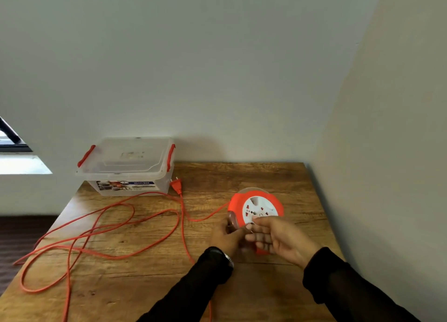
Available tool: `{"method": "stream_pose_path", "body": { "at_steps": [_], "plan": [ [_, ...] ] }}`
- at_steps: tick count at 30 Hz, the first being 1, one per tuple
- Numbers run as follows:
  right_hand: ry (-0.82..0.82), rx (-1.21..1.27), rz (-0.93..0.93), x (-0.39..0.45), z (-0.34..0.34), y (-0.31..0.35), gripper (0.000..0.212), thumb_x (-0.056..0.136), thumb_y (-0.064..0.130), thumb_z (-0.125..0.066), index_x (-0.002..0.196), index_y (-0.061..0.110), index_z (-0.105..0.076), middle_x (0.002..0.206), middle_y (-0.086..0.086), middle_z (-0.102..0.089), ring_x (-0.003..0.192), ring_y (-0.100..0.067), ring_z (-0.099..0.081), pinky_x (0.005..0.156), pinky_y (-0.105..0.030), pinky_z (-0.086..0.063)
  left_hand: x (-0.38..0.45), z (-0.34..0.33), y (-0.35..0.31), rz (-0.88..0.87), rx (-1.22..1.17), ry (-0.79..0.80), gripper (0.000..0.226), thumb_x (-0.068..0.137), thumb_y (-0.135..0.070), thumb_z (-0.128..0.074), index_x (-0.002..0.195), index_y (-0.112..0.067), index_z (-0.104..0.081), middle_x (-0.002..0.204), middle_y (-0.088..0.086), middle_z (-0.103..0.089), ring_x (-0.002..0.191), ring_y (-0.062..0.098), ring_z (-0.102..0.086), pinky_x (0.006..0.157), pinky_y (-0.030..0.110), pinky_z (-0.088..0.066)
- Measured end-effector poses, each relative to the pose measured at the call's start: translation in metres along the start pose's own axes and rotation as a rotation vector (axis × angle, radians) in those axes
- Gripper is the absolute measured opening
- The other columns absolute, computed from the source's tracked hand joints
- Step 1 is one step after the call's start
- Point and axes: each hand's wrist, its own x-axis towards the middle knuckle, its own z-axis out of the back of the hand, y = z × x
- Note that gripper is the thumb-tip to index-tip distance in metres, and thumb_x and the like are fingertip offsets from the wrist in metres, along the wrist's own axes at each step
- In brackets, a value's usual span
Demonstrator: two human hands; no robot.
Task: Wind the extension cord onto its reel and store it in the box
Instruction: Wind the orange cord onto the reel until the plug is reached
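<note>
Cord (101, 227) lies in loose orange loops over the counter (278, 179) at 9 o'clock from the reel (256, 209), some of it trailing off the near-left edge; one strand runs in to the reel's left side. Its plug (176, 185) rests just beside the box (125, 167), at that box's right front corner. The box sits at the far-left corner, at 10 o'clock from the reel, lid on and red clips at both ends. The reel stands tilted on the counter near the wall, white socket face toward the camera. Left hand (227, 237) curls round the reel's lower-left rim, grip clamped on it. Right hand (278, 237) covers the lower face, fingers bent; whether its grip holds anything I cannot tell
</note>
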Motion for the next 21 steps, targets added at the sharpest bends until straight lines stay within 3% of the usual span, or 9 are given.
{"method": "stream_pose_path", "body": {
  "at_steps": [4, 7, 9, 11, 14, 17, 21],
  "plan": [
    [-0.049, -0.258, 0.077, -0.013, 0.015, 0.008, 0.026, 0.091, 0.021, -0.058, 0.114, 0.007, -0.059, 0.091, -0.006, -0.075, 0.063, -0.012, -0.068, 0.051, -0.021, -0.046, 0.005, 0.015, -0.015, -0.014, 0.055, 0.077, 0.030, 0.076, 0.000, -0.073, 0.104, 0.000, -0.061, 0.085, 0.013, -0.069, 0.059, 0.019, -0.065, 0.051, 0.028, -0.056],
    [-0.233, -0.824, 0.408, -0.017, 0.024, 0.010, 0.039, 0.088, 0.026, -0.064, 0.124, 0.022, -0.051, 0.113, 0.000, -0.063, 0.086, -0.010, -0.062, 0.059, -0.015, -0.044, 0.009, 0.025, -0.033, 0.025, 0.244, 0.152, 0.035, 0.076, -0.008, -0.076, 0.108, -0.010, -0.062, 0.099, 0.014, -0.070, 0.073, 0.028, -0.067, 0.068, 0.043, -0.059],
    [-0.274, -1.233, 0.665, -0.018, 0.025, 0.008, 0.044, 0.089, 0.031, -0.061, 0.130, 0.030, -0.046, 0.133, 0.003, -0.046, 0.102, -0.011, -0.055, 0.070, -0.014, -0.045, 0.013, 0.028, -0.045, 0.014, 0.364, 0.224, 0.041, 0.076, -0.011, -0.076, 0.113, -0.013, -0.060, 0.101, 0.009, -0.070, 0.076, 0.022, -0.068, 0.059, 0.034, -0.059],
    [-0.243, -1.470, 0.791, -0.015, 0.024, 0.004, 0.049, 0.090, 0.031, -0.057, 0.135, 0.034, -0.039, 0.142, 0.001, -0.033, 0.111, -0.017, -0.053, 0.078, -0.020, -0.050, 0.016, 0.029, -0.059, 0.008, 0.501, 0.294, 0.047, 0.077, -0.015, -0.076, 0.119, -0.019, -0.057, 0.101, 0.002, -0.069, 0.076, 0.016, -0.068, 0.052, 0.025, -0.056],
    [-0.171, -1.670, 0.774, -0.008, 0.022, -0.006, 0.061, 0.091, 0.027, -0.054, 0.140, 0.046, -0.023, 0.147, -0.008, -0.024, 0.115, -0.027, -0.052, 0.083, -0.034, -0.055, 0.022, 0.029, -0.077, 0.021, 0.686, 0.333, 0.057, 0.080, -0.013, -0.072, 0.131, -0.026, -0.049, 0.111, 0.007, -0.064, 0.088, 0.027, -0.068, 0.070, 0.038, -0.060],
    [-0.091, -1.718, 0.667, -0.001, 0.018, -0.018, 0.084, 0.093, 0.024, -0.050, 0.134, 0.065, 0.011, 0.151, -0.016, -0.018, 0.112, -0.032, -0.055, 0.083, -0.037, -0.055, 0.027, 0.026, -0.091, 0.042, 0.858, 0.382, 0.065, 0.084, -0.008, -0.065, 0.141, -0.025, -0.038, 0.127, 0.011, -0.055, 0.101, 0.032, -0.064, 0.082, 0.046, -0.058],
    [-0.097, -1.813, 0.660, 0.007, 0.015, -0.019, 0.084, 0.094, 0.034, -0.050, 0.129, 0.063, 0.021, 0.137, -0.019, -0.037, 0.107, -0.034, -0.057, 0.082, -0.040, -0.054, 0.028, 0.019, -0.101, 0.066, 0.942, 0.443, 0.067, 0.082, -0.005, -0.066, 0.140, -0.025, -0.038, 0.122, 0.007, -0.051, 0.100, 0.031, -0.061, 0.082, 0.047, -0.057]
  ]
}}
